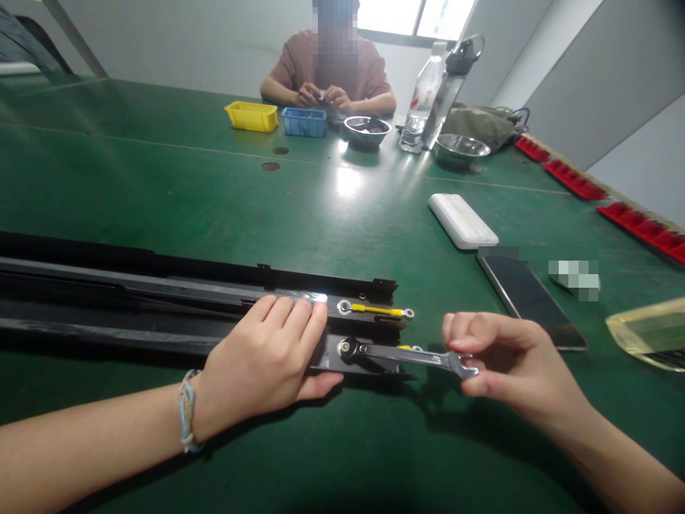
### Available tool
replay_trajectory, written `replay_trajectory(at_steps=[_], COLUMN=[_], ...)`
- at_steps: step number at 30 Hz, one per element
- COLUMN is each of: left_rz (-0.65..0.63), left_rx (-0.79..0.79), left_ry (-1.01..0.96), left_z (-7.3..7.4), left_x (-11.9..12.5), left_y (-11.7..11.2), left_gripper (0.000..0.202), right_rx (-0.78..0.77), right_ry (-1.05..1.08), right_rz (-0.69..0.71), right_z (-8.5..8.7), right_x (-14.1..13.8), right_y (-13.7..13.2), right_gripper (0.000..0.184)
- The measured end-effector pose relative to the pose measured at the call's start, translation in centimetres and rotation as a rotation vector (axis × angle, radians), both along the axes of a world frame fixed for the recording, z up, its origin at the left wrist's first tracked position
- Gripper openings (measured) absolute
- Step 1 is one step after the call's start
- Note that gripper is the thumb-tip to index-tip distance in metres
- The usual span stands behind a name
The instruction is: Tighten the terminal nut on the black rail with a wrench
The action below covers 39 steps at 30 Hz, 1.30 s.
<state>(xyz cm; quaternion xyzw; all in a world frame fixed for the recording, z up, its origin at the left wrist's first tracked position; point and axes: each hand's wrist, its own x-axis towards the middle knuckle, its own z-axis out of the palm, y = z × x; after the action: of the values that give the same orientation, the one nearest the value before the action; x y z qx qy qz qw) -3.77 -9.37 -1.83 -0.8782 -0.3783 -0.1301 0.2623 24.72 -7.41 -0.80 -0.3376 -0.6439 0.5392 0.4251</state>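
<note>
A long black rail assembly [160,300] lies across the green table [214,200] from the left edge to the middle. My left hand [267,357] rests flat on its right end, fingers stretched over the top, thumb under the near edge. My right hand [497,357] is closed on the outer end of a silver wrench [407,354]. The wrench's ring end sits on a bolt [349,348] at the rail's right end. A short yellow wire with ring terminals [377,310] lies on the rail just behind it.
A white power bank [463,221], a dark phone [529,300] and a clear yellowish tray [647,332] lie to the right. Far across sit a person, yellow [251,116] and blue [304,121] bins, two steel bowls [367,130], bottles [422,100] and red strips [575,182].
</note>
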Motion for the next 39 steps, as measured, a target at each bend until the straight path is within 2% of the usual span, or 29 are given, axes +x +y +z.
replay_trajectory(at_steps=[7,10,14,20,24,32,39], left_rz=[0.0,0.0,0.002,-0.003,0.001,-0.001,0.002], left_rx=[-0.005,-0.007,-0.003,0.006,0.005,0.009,0.001], left_ry=[-0.001,0.001,0.005,0.005,0.006,0.003,0.008], left_z=[-0.1,-0.2,-0.3,-0.2,-0.1,0.1,0.1], left_x=[0.1,0.1,0.1,0.1,0.1,-0.1,-0.2], left_y=[0.2,0.2,0.1,-0.1,-0.2,-0.2,-0.2], left_gripper=[0.064,0.065,0.066,0.066,0.065,0.066,0.066], right_rx=[0.052,0.054,0.036,-0.059,-0.136,-0.078,0.005], right_ry=[-0.021,-0.017,-0.046,-0.195,-0.241,-0.191,-0.075], right_rz=[0.095,0.07,-0.031,-0.274,-0.335,-0.311,-0.096], right_z=[0.1,0.1,0.1,0.3,-0.2,-0.2,0.2], right_x=[-0.3,-0.2,0.1,0.2,0.3,0.2,0.1], right_y=[-0.2,-0.2,0.1,0.6,0.8,0.9,-0.1], right_gripper=[0.021,0.02,0.019,0.019,0.02,0.016,0.018])
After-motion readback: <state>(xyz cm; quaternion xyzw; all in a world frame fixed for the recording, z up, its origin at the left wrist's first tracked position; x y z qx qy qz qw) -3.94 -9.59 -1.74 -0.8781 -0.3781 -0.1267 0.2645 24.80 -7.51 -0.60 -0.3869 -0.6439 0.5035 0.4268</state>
